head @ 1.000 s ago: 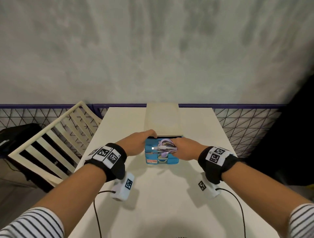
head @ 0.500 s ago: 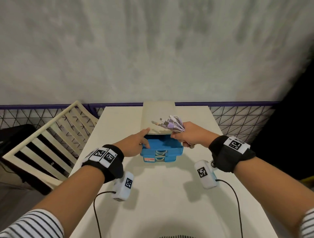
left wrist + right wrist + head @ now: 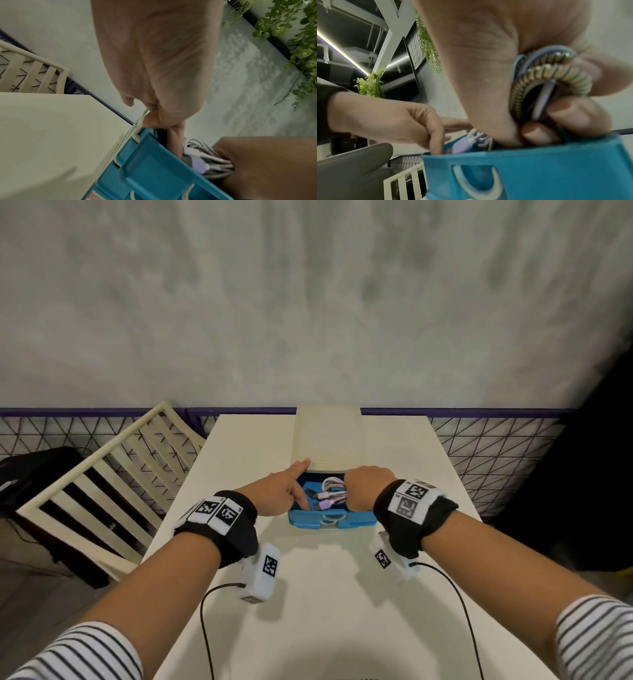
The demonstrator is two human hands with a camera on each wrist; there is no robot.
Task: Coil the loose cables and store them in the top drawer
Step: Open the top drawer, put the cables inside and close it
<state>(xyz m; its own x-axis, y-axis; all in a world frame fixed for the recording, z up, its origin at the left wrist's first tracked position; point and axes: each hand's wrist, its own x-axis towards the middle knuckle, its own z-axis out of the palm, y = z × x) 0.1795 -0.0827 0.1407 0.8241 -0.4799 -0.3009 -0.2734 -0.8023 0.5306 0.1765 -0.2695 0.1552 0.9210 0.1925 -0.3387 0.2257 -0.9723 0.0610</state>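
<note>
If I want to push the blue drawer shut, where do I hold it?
Take the blue drawer by the pale curved handle on its front wall, coming from the near side of the table. It sticks out toward you, so that wall is free. Probably wait: the right hand holds the coiled cables inside.

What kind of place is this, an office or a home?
Probably an office or café-style indoor space, not clearly a home: a plain cream table against a wire-mesh railing, a slatted chair, hanging greenery and strip ceiling lights.
</note>
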